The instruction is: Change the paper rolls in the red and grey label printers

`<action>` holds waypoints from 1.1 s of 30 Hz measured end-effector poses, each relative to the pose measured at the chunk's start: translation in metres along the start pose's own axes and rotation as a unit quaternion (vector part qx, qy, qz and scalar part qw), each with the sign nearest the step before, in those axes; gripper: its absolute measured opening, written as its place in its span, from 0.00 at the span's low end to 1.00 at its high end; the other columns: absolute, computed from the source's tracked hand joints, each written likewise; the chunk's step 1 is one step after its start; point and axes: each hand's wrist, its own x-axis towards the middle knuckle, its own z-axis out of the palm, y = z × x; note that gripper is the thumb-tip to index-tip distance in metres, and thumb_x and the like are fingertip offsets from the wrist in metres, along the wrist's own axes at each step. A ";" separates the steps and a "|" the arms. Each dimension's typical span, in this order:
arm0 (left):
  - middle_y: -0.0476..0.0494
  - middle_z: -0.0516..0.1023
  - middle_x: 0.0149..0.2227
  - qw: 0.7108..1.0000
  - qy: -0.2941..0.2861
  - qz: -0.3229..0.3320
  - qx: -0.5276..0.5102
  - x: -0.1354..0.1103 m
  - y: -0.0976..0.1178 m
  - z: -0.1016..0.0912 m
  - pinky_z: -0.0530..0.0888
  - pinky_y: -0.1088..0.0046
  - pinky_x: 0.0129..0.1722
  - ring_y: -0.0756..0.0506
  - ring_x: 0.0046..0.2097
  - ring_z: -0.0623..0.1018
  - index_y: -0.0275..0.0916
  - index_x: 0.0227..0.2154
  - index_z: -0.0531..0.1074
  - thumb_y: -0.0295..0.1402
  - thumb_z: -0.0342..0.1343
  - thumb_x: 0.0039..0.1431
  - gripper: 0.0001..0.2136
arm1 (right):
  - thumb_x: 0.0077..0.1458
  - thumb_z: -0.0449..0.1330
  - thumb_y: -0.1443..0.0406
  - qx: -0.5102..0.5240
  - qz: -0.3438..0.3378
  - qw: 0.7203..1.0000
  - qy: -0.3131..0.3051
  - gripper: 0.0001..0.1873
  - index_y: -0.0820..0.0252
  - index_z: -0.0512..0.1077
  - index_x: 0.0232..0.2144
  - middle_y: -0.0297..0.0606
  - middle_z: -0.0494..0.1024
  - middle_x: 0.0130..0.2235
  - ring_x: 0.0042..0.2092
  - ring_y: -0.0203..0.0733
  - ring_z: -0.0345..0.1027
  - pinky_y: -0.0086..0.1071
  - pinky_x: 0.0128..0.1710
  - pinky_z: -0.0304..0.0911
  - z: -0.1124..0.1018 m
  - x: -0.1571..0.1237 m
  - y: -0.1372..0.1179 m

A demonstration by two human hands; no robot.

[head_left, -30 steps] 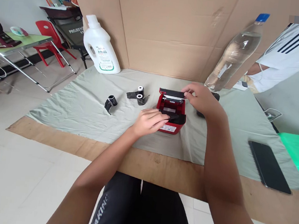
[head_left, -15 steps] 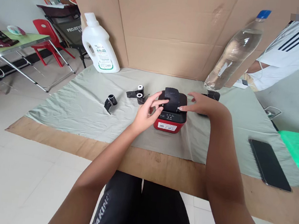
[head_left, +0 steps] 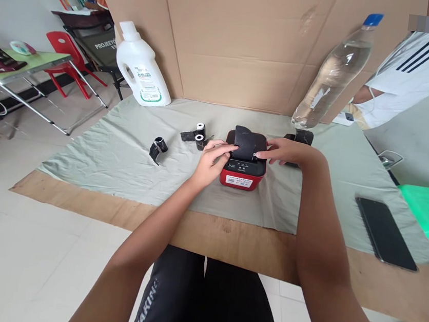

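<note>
A small red and black printer (head_left: 242,179) stands on the cloth in front of me. A strip of black paper (head_left: 244,142) rises from the slot in its top. My left hand (head_left: 211,161) is at the printer's left side, its stretched fingers reaching over the top to the strip's left edge. On the other side, my right hand (head_left: 287,151) points a finger at the strip's lower right corner, the other fingers beside the casing. Neither hand visibly grips anything. Two small black rolls (head_left: 200,133) lie to the left, with a partly unwound black roll (head_left: 158,148) farther left.
A white detergent bottle (head_left: 143,65) and a tall water bottle (head_left: 332,76) stand before a cardboard panel (head_left: 243,40). Behind my right hand sits a black object (head_left: 304,136). A phone (head_left: 386,232) lies near the right edge. A person in a white sleeve (head_left: 426,66) is at right.
Both hands have settled lower and closer against the printer's sides. The fingers of each are less spread than before. The printer and the black strip stay in place.
</note>
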 end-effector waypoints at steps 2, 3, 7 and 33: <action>0.41 0.81 0.57 0.999 -0.031 -0.004 0.007 0.000 0.001 -0.002 0.67 0.54 0.68 0.40 0.65 0.71 0.46 0.54 0.80 0.45 0.48 0.73 0.19 | 0.45 0.74 0.44 0.010 -0.007 1.000 -0.004 0.30 0.53 0.78 0.46 0.44 0.83 0.50 0.48 0.56 0.79 0.46 0.46 0.76 0.000 0.000 0.000; 0.41 0.80 0.58 0.999 -0.047 -0.007 0.003 0.001 0.000 -0.002 0.65 0.53 0.69 0.39 0.67 0.69 0.46 0.55 0.80 0.46 0.48 0.73 0.19 | 0.45 0.74 0.44 0.015 -0.010 1.000 -0.006 0.30 0.53 0.78 0.45 0.44 0.83 0.50 0.48 0.56 0.79 0.46 0.45 0.76 0.001 0.000 -0.001; 0.44 0.70 0.69 0.991 -0.075 -0.042 -0.104 0.001 0.000 0.003 0.55 0.54 0.75 0.39 0.74 0.62 0.49 0.65 0.71 0.47 0.48 0.73 0.23 | 0.43 0.75 0.44 0.030 -0.011 0.999 -0.014 0.30 0.54 0.78 0.43 0.45 0.83 0.50 0.48 0.58 0.79 0.48 0.45 0.76 0.001 0.001 -0.002; 0.52 0.61 0.74 0.873 0.078 -0.300 -0.378 -0.011 0.007 0.045 0.59 0.63 0.76 0.44 0.76 0.60 0.46 0.69 0.64 0.35 0.47 0.66 0.28 | 0.48 0.71 0.42 0.199 -0.225 0.934 0.191 0.59 0.49 0.51 0.75 0.48 0.60 0.73 0.70 0.61 0.60 0.54 0.64 0.66 0.112 -0.023 0.050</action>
